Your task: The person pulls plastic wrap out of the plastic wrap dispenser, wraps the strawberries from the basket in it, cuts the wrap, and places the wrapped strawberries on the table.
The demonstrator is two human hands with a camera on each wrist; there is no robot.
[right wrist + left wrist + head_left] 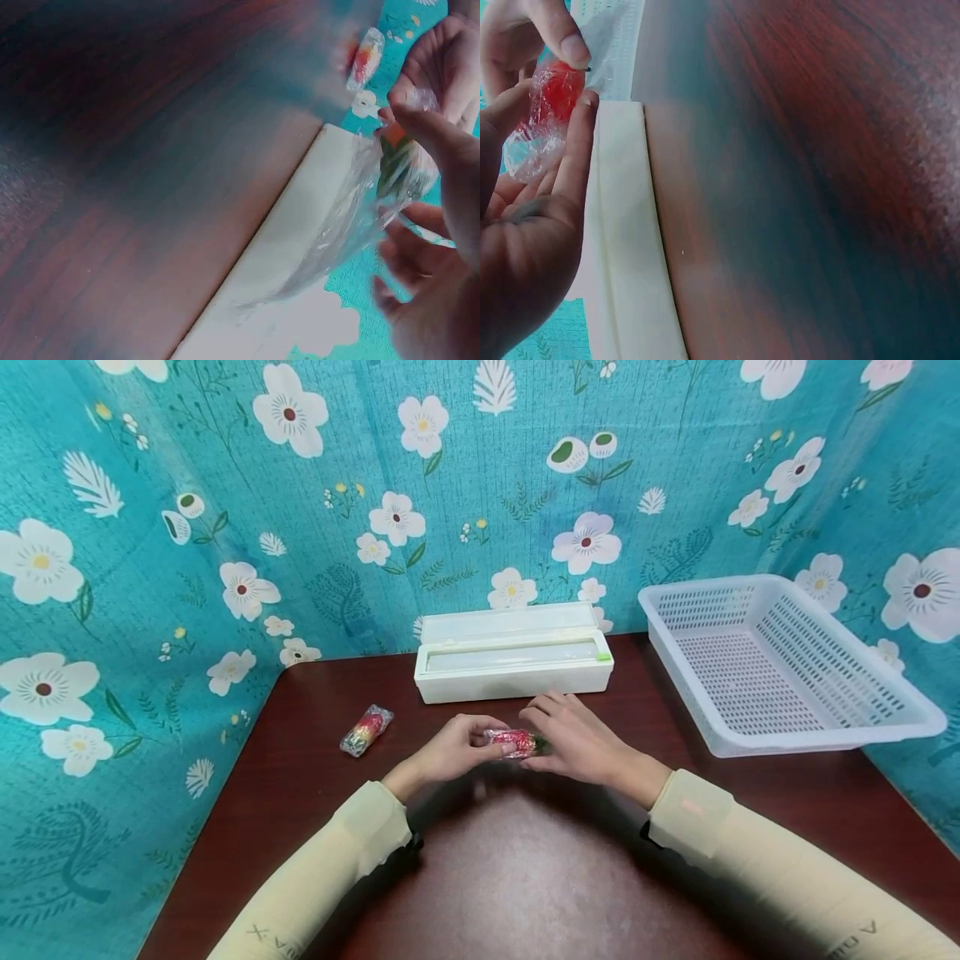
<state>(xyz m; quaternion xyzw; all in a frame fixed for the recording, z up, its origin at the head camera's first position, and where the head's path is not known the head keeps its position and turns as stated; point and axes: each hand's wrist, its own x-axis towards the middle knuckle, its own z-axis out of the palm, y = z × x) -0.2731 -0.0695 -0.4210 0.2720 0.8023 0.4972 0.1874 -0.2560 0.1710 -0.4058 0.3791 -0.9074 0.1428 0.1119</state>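
Over the table, in front of a white box, both hands hold a bundle (516,742) in clear plastic film, its contents red at one end and green at the other. My left hand (453,745) grips the red end, fingers wrapped around it. At the green end, my right hand (573,739) pinches the bundle with its thumb on top. A loose sheet of film (334,240) trails from the bundle across the box in the right wrist view. What exactly the film encloses, I cannot tell.
The long white box (517,682) stands against the curtain with its clear lid (517,622) raised. A second film-wrapped bundle (367,730), red and yellow, lies on the table at the left. At the right stands a white perforated basket (825,742).
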